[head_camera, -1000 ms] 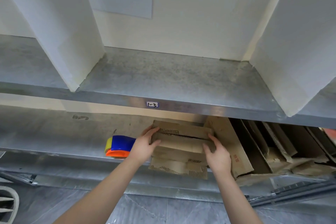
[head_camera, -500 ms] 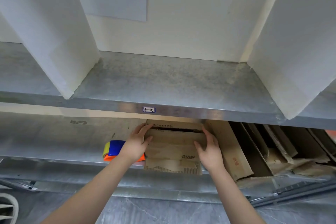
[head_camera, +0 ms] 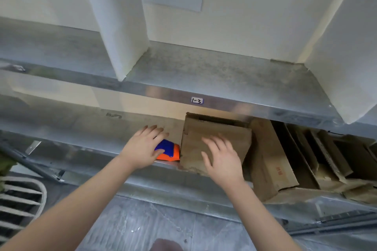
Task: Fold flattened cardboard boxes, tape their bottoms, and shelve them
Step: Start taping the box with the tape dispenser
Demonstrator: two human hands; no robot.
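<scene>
Below, at the front edge of the lower shelf [head_camera: 61, 128], the cardboard box [head_camera: 236, 140] sat between a tape dispenser [head_camera: 171, 152] and a row of flattened cartons [head_camera: 271, 161], as I watched from the remote station. Much was hidden from me. The left hand [head_camera: 142, 146] covered the dispenser's left half, the upper shelf [head_camera: 204, 71] cut off the back of the lower one, and the cartons at the right ran into shadow and out of frame. The left hand's fingers lay straight and spread, holding nothing, with the thumb across the dispenser's blue plastic; I could not tell whether the palm touched it. The right hand [head_camera: 221, 161], blurred, was spread flat over the box's brown face and grasped nothing, though I could not make out any contact. The box was corrugated and scuffed, with a dark slot near its top. Its ragged lower edge hung just past the shelf's edge. The dispenser was glossy, blue over orange. Both shelves were dull, mottled sheet metal. White dividers [head_camera: 122, 26] stood on the upper one, whose front lip bore a small handwritten label [head_camera: 197, 100].
</scene>
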